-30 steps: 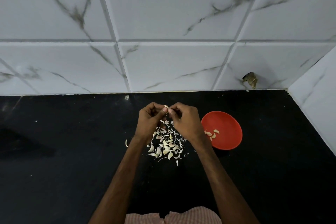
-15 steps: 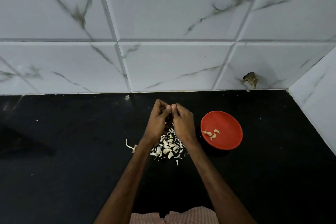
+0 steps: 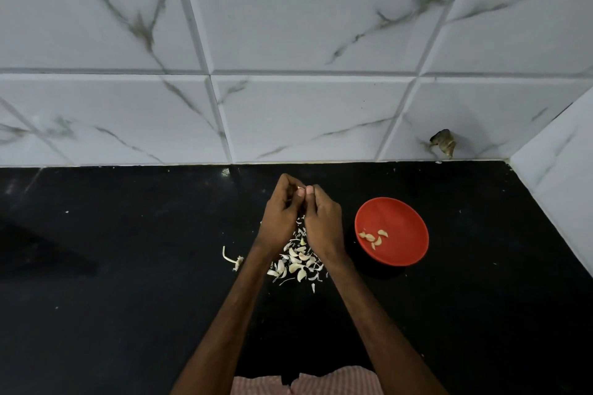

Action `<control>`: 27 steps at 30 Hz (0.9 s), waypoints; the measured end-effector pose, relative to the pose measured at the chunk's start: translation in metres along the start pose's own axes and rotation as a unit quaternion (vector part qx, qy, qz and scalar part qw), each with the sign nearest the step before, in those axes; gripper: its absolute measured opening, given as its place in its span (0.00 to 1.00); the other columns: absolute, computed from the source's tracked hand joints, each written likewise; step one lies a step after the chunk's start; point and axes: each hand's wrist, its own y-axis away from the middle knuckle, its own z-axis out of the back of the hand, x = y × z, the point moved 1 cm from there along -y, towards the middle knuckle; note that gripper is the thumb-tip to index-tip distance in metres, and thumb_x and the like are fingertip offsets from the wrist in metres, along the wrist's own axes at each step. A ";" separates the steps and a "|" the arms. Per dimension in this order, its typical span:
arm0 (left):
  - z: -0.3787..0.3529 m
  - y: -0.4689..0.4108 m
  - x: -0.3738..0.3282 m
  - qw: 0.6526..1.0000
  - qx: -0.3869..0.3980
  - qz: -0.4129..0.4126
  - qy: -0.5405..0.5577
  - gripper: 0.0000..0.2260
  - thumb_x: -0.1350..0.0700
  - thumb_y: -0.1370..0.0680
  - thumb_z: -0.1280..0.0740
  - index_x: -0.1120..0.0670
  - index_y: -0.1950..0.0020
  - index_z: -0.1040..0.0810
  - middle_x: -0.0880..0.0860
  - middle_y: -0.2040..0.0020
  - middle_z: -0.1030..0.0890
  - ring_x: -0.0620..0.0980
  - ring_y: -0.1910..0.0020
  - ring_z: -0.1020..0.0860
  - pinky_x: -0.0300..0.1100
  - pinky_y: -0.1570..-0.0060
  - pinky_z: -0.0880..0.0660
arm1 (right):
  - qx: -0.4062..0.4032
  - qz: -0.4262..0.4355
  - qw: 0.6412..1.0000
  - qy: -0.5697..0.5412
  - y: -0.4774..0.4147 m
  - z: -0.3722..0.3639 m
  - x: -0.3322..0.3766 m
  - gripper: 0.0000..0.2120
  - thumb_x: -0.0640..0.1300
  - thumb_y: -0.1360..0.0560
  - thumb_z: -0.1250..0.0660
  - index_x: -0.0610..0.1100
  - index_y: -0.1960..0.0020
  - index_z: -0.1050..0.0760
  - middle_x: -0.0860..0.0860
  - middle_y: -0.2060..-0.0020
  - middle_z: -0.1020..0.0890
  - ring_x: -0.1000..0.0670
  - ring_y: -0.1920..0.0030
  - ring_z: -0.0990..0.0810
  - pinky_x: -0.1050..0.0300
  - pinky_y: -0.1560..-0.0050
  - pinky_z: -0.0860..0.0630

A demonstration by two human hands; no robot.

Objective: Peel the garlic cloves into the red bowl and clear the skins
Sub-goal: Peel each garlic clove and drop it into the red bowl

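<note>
My left hand point(image 3: 281, 215) and my right hand point(image 3: 322, 220) are pressed together above the black counter, thumbs touching, pinching a garlic clove point(image 3: 300, 188) of which only a pale sliver shows. Under and just behind the hands lies a pile of garlic cloves and skins point(image 3: 298, 261). The red bowl point(image 3: 398, 218) sits to the right of my right hand, with several peeled cloves point(image 3: 373, 238) in it.
A garlic stem with root end point(image 3: 232, 259) lies left of the pile. The black counter point(image 3: 128, 282) meets a white marble-tiled wall behind and a side wall point(image 3: 558, 176) at right. A dark chipped spot point(image 3: 444, 143) marks the back wall.
My hands have closed in on each other and lifted slightly toward the wall. The stem left of the pile, hidden by my left arm a second ago, now shows.
</note>
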 end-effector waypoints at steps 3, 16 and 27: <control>0.002 -0.001 0.000 0.999 -0.019 0.027 0.025 0.04 0.63 0.16 0.39 0.62 0.48 0.27 0.64 0.53 0.21 0.53 0.55 0.21 0.46 0.53 0.23 | 0.019 0.046 0.996 0.067 -0.003 0.006 -0.003 0.14 0.48 0.15 0.43 0.43 0.56 0.27 0.54 0.69 0.26 0.57 0.71 0.29 0.55 0.69 0.31; 0.007 0.001 0.000 0.972 0.007 0.132 0.196 0.08 0.56 0.15 0.42 0.55 0.48 0.25 0.49 0.65 0.28 0.41 0.72 0.36 0.32 0.78 0.41 | 0.064 0.082 0.988 -0.111 -0.009 0.016 -0.007 0.15 0.38 0.25 0.26 0.48 0.40 0.20 0.58 0.47 0.17 0.54 0.45 0.18 0.58 0.44 0.22; 0.016 0.004 -0.002 0.985 0.054 0.109 0.121 0.14 0.49 0.16 0.43 0.56 0.51 0.23 0.47 0.71 0.33 0.40 0.77 0.40 0.32 0.81 0.40 | 0.175 0.129 0.976 -0.002 -0.023 0.029 0.000 0.20 0.38 0.27 0.25 0.47 0.36 0.19 0.52 0.51 0.19 0.56 0.49 0.19 0.63 0.47 0.23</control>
